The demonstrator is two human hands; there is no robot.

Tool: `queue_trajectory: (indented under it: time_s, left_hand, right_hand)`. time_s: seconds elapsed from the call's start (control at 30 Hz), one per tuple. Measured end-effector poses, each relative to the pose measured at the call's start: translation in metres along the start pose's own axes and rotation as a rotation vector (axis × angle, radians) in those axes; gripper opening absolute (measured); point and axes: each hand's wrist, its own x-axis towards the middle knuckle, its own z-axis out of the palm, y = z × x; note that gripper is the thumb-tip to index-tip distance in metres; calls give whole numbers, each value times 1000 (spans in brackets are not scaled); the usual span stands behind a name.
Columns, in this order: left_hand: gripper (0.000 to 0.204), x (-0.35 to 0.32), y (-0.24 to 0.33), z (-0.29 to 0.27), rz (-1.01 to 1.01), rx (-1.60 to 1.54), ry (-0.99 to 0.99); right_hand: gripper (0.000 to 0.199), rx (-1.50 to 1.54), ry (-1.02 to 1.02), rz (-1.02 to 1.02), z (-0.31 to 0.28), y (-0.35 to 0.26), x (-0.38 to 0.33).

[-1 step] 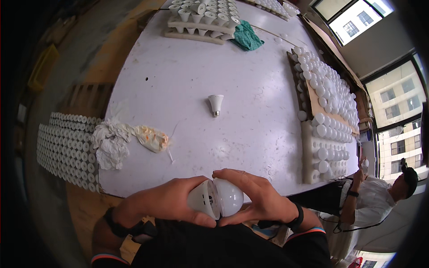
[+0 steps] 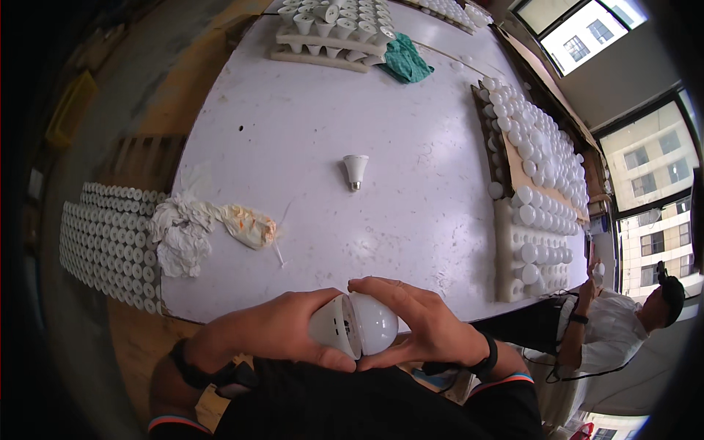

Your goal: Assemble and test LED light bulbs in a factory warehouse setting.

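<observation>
In front of my body, my left hand [image 2: 297, 326] is closed round a white bulb base [image 2: 331, 327], its open end facing right. Opposite it, my right hand [image 2: 418, 323] grips a glossy white bulb cover [image 2: 378, 324] between thumb and fingers. The cover's rim meets the base at a slant, with a gap through which parts inside the base show. A single white bulb base with a metal screw cap [image 2: 356, 171] lies beyond my hands on the table.
White table [image 2: 293, 147]. Trays of bulb bases [image 2: 330, 37] and a green cloth [image 2: 407, 59] are at the far end. Rows of bulb covers [image 2: 539, 139] line the right. Left are crumpled white cloth [image 2: 183, 235] and stacked white parts [image 2: 110, 246]. A person [image 2: 601, 323] sits at right.
The bulb cover and bulb base have come very slightly closer together in my hands. Nothing else visibly differs.
</observation>
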Motion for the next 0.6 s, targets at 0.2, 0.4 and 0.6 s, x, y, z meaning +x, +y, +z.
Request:
queue_trajectory:
  time_s: [0.2,0.4,0.6]
  left_hand:
    - [75,3,-3,3,43,-11,-7]
    - [79,-2,1,5,-87,-30,10]
    - [72,-4,-2,16,31,128,181]
  right_hand:
    - [80,-121,40,-112,7,2,-1]
    - [77,-212,24,-149,6,3,0]
    - [74,-237,10,-180,6,3,0]
